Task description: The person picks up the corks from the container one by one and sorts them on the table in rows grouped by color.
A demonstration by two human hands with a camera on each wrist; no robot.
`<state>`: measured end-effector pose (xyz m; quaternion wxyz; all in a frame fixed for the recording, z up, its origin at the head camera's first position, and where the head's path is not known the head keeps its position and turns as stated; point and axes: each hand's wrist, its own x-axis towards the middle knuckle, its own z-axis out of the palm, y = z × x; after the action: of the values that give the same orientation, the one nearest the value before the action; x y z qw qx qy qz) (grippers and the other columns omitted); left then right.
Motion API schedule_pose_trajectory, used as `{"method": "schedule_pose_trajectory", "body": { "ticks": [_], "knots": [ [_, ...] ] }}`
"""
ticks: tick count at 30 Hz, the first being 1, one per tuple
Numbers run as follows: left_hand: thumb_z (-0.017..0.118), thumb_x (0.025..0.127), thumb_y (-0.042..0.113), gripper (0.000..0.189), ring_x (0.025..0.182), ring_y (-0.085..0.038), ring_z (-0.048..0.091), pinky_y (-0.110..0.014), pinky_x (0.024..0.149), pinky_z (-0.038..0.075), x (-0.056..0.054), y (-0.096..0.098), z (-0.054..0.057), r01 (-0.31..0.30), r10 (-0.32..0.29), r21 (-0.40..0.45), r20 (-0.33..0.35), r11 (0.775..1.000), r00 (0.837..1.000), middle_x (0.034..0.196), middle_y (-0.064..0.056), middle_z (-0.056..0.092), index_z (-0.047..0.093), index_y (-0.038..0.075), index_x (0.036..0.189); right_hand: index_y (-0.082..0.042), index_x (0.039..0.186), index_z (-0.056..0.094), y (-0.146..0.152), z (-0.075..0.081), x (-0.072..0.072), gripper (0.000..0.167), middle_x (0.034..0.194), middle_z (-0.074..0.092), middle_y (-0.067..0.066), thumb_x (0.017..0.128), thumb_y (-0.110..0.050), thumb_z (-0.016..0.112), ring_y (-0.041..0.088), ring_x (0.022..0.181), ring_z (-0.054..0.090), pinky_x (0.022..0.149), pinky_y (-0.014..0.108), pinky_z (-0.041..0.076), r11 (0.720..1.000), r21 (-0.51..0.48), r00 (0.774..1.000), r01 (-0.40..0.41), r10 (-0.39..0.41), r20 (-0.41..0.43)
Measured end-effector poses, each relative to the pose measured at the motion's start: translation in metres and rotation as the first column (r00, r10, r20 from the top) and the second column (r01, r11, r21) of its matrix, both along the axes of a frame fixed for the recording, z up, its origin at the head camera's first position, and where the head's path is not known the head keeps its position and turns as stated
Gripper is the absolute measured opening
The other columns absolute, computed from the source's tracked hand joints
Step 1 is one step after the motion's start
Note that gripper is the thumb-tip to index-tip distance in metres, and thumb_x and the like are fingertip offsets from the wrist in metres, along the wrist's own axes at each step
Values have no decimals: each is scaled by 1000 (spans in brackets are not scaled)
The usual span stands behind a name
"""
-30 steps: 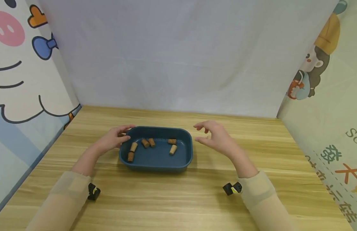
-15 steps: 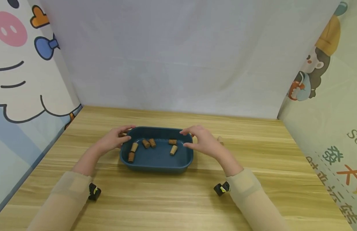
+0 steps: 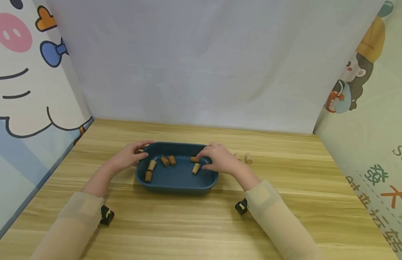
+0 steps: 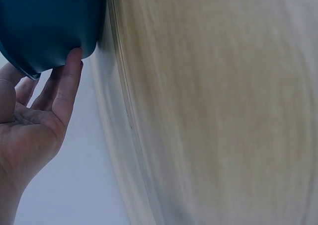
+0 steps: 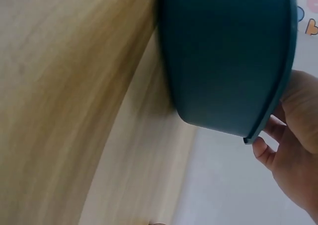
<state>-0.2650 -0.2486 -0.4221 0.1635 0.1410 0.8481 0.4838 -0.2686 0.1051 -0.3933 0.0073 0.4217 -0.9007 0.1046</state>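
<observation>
A dark blue oblong container (image 3: 175, 188) lies on the table with several corks in it. My left hand (image 3: 129, 158) rests against the container's left end, its thumb by the rim; in the left wrist view its fingers touch the outer wall. My right hand (image 3: 222, 159) reaches over the right end, thumb and fingers apart. Near its fingertips lie a brown cork (image 3: 194, 159) and a light cork (image 3: 196, 168). Both are inside the container, and I see neither pinched. More corks, among them a light one (image 3: 152, 165) and a dark one (image 3: 148, 176), lie at the left inside.
Behind my right wrist, two light corks stand on the wooden table (image 3: 201, 224), the nearer in view being the right cork (image 3: 248, 158). A brown piece (image 3: 138, 152) shows partly behind my left hand. A pale cloth (image 3: 201, 72) closes off the back.
My right hand has moved left from beside the container to over its right end, uncovering two light corks on the table. The left hand stays put.
</observation>
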Motion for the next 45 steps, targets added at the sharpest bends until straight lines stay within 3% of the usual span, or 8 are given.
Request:
{"method": "schedule_pose_trajectory", "body": {
  "ticks": [8, 26, 40, 45],
  "knots": [
    [45, 101, 17, 52, 130, -46, 36, -47, 82, 52, 0, 1, 2, -1, 1, -3, -3, 1000, 1000, 149, -25, 26, 28, 15, 150, -22, 117, 68, -10, -1, -9, 36, 115, 65, -6, 82, -29, 75, 19, 107, 51, 90, 45, 39, 988, 138, 998, -63, 62, 11],
    [45, 101, 17, 52, 128, -46, 39, -45, 80, 53, 1, 1, 3, 2, -2, 3, -5, 1000, 1000, 148, -25, 28, 28, 14, 150, -25, 111, 69, -24, -3, -18, 29, 118, 64, -7, 83, -27, 74, 18, 103, 51, 91, 40, 39, 955, 271, 992, -118, 124, -6],
    [46, 101, 19, 52, 128, -46, 39, -46, 80, 53, -1, 1, -1, -2, 2, -4, -4, 1000, 1000, 148, -25, 28, 28, 15, 150, -26, 101, 72, -28, -10, -17, 17, 108, 64, -6, 84, -27, 73, 16, 91, 48, 80, 35, 37, 966, 225, 992, -129, 127, 24],
    [46, 101, 18, 52, 129, -46, 38, -46, 81, 53, 0, 1, -1, -2, 2, -6, -5, 1000, 1000, 148, -26, 28, 27, 16, 150, -26, 100, 72, -28, -9, -16, 16, 107, 64, -6, 84, -29, 72, 15, 93, 50, 81, 35, 37, 972, 203, 993, -117, 113, 30]
  ]
}}
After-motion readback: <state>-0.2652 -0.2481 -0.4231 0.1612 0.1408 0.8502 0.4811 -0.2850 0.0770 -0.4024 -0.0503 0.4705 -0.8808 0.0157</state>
